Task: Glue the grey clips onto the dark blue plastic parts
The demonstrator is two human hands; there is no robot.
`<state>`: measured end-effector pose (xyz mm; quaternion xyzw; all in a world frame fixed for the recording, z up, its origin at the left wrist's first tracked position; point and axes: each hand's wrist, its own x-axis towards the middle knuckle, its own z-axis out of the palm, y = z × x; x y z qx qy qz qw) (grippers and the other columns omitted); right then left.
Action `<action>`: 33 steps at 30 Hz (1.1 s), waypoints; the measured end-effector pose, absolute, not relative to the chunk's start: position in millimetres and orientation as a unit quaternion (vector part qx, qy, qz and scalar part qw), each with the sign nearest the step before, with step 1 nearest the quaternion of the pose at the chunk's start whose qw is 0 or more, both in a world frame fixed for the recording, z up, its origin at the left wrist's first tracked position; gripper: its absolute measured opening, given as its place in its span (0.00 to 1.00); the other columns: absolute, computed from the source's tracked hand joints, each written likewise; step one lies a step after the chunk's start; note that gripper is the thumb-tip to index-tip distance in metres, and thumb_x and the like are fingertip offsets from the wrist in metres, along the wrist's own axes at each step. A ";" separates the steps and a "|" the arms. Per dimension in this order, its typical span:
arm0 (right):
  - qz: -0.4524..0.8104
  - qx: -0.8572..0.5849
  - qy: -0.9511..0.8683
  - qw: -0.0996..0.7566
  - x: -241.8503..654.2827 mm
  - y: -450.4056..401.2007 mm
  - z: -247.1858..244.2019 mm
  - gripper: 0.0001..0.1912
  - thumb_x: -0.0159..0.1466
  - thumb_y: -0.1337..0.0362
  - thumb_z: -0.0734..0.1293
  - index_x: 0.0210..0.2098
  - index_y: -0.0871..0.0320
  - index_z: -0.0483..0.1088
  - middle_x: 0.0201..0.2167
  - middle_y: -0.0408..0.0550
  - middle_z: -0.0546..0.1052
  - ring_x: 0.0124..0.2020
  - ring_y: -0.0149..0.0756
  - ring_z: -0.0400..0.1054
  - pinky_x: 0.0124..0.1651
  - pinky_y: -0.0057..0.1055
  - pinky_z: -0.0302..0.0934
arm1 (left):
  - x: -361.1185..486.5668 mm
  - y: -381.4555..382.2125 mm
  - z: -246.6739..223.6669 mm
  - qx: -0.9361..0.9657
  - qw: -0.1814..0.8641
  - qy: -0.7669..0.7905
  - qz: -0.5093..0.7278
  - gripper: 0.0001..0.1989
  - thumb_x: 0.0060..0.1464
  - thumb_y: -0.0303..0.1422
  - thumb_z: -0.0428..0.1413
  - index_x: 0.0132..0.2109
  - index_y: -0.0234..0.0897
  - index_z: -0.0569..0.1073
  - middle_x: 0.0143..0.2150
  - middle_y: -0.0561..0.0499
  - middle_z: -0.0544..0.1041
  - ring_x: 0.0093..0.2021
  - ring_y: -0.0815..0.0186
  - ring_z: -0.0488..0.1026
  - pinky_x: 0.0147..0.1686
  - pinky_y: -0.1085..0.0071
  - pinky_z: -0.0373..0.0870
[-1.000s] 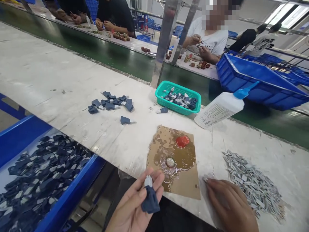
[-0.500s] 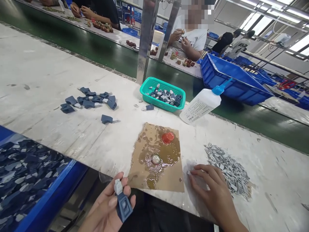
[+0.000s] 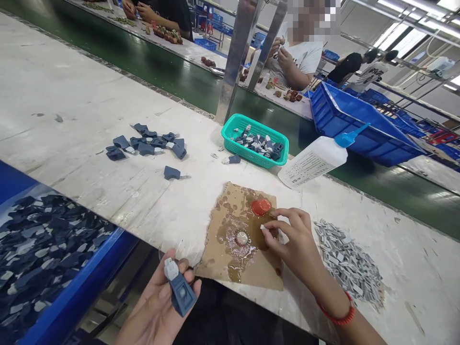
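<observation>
My left hand (image 3: 163, 299) has its fingers curled round a dark blue plastic piece (image 3: 182, 293) with a light grey end, just off the table's front edge. Between thumb and forefinger, my right hand (image 3: 296, 239) pinches a tiny light grey plastic piece (image 3: 262, 227). That hand hovers over the right side of a torn cardboard sheet (image 3: 219, 258). Wet, shiny liquid covers part of the cardboard, around a small round cap (image 3: 242, 238) and a red cap (image 3: 260, 207). A heap of small grey pieces (image 3: 350, 268) lies to the right of my right hand.
Behind the cardboard stand a green basket (image 3: 230, 143) of blue and grey pieces and a tilted white bottle (image 3: 314, 162) with a blue nozzle. Loose blue pieces (image 3: 146, 143) lie at left. A blue crate (image 3: 82, 282) of pieces sits below the table edge. Co-workers sit across the green belt.
My right hand has moved from beside the grey heap leftward and away from me, over the cardboard, carrying the tiny grey piece. My left hand keeps its hold. The camera view has shifted slightly.
</observation>
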<state>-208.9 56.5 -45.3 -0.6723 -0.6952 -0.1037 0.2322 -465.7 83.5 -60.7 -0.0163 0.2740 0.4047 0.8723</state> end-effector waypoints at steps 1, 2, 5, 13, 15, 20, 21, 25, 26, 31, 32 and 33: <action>-0.102 -0.671 -0.698 0.230 -209.0 59.0 -46.1 0.03 0.59 0.67 0.64 0.30 0.55 0.70 0.38 0.50 0.70 0.42 0.43 0.59 0.43 0.44 0.60 | -466.9 83.9 -63.8 -0.016 0.870 0.277 0.408 0.12 0.53 0.25 0.54 0.36 0.48 0.78 0.31 0.57 0.79 0.34 0.71 0.77 0.39 0.76 0.75; -0.100 -0.669 -0.701 0.228 -209.0 60.3 -46.6 0.03 0.59 0.67 0.64 0.29 0.55 0.70 0.38 0.50 0.70 0.41 0.43 0.59 0.43 0.44 0.60 | -467.7 84.5 -66.8 -0.014 0.867 0.278 0.412 0.12 0.54 0.26 0.54 0.36 0.49 0.78 0.30 0.57 0.79 0.33 0.71 0.77 0.38 0.77 0.76; -0.086 -0.663 -0.711 0.218 -209.0 60.3 -46.1 0.03 0.59 0.68 0.65 0.29 0.56 0.70 0.37 0.50 0.70 0.41 0.42 0.59 0.42 0.42 0.61 | -468.6 86.6 -72.7 -0.005 0.866 0.265 0.425 0.12 0.55 0.26 0.53 0.36 0.49 0.78 0.30 0.58 0.79 0.32 0.71 0.77 0.37 0.77 0.76; -0.078 -0.660 -0.718 0.207 -207.5 59.8 -45.1 0.03 0.59 0.68 0.64 0.30 0.56 0.70 0.36 0.50 0.70 0.41 0.42 0.58 0.41 0.41 0.61 | -472.9 85.7 -72.2 -0.035 0.885 0.178 0.429 0.17 0.53 0.19 0.52 0.44 0.44 0.75 0.38 0.59 0.81 0.40 0.74 0.77 0.46 0.75 0.71; -0.078 -0.658 -0.720 0.208 -207.9 60.6 -44.6 0.03 0.59 0.68 0.64 0.29 0.56 0.70 0.36 0.50 0.70 0.40 0.42 0.58 0.41 0.41 0.61 | -473.6 84.1 -70.8 -0.032 0.883 0.178 0.432 0.17 0.53 0.19 0.52 0.46 0.42 0.75 0.39 0.56 0.81 0.42 0.73 0.76 0.48 0.75 0.70; -0.078 -0.653 -0.722 0.213 -211.0 61.1 -36.3 0.04 0.60 0.67 0.64 0.29 0.55 0.70 0.35 0.49 0.70 0.39 0.40 0.60 0.40 0.39 0.59 | -471.6 81.4 -63.9 -0.020 0.873 0.217 0.436 0.16 0.51 0.19 0.55 0.45 0.39 0.76 0.38 0.54 0.81 0.41 0.69 0.77 0.48 0.71 0.71; -0.084 -0.655 -0.719 0.217 -211.8 60.9 -33.8 0.03 0.60 0.67 0.64 0.30 0.55 0.70 0.36 0.49 0.70 0.39 0.40 0.60 0.41 0.40 0.58 | -470.7 81.6 -62.3 -0.018 0.869 0.231 0.437 0.15 0.50 0.19 0.56 0.43 0.40 0.76 0.36 0.54 0.81 0.40 0.68 0.77 0.47 0.69 0.72; -0.127 -0.660 -0.700 0.242 -214.9 60.7 -28.1 0.01 0.60 0.66 0.65 0.31 0.56 0.70 0.36 0.50 0.70 0.41 0.41 0.58 0.43 0.41 0.55 | -465.8 84.4 -55.7 -0.010 0.853 0.296 0.430 0.12 0.41 0.22 0.65 0.34 0.43 0.78 0.30 0.58 0.80 0.37 0.67 0.78 0.42 0.67 0.76; -0.129 -0.659 -0.699 0.245 -215.6 61.0 -28.3 0.01 0.59 0.66 0.66 0.31 0.56 0.70 0.36 0.49 0.70 0.41 0.41 0.58 0.43 0.41 0.55 | -464.3 84.9 -53.4 -0.006 0.849 0.312 0.426 0.12 0.39 0.23 0.66 0.32 0.43 0.77 0.29 0.58 0.80 0.37 0.67 0.78 0.41 0.69 0.77; -0.125 -0.661 -0.694 0.255 -218.9 62.3 -32.1 0.02 0.59 0.66 0.66 0.31 0.56 0.70 0.35 0.49 0.70 0.40 0.41 0.59 0.43 0.40 0.54 | -455.3 81.1 -40.0 0.054 0.816 0.384 0.428 0.12 0.37 0.27 0.68 0.33 0.44 0.79 0.30 0.58 0.80 0.37 0.66 0.78 0.37 0.73 0.77; -0.128 -0.664 -0.690 0.259 -219.5 62.0 -32.4 0.01 0.59 0.66 0.66 0.31 0.56 0.70 0.35 0.49 0.70 0.40 0.41 0.59 0.43 0.41 0.54 | -453.3 79.5 -38.0 0.072 0.807 0.397 0.431 0.13 0.36 0.28 0.68 0.33 0.44 0.79 0.30 0.58 0.80 0.37 0.65 0.78 0.37 0.73 0.77; -0.129 -0.665 -0.688 0.262 -220.3 61.5 -32.5 0.02 0.59 0.66 0.66 0.31 0.56 0.70 0.35 0.49 0.70 0.40 0.41 0.59 0.43 0.41 0.53 | -451.5 77.8 -36.6 0.087 0.799 0.407 0.433 0.14 0.35 0.29 0.69 0.34 0.44 0.79 0.31 0.57 0.80 0.38 0.63 0.78 0.37 0.74 0.77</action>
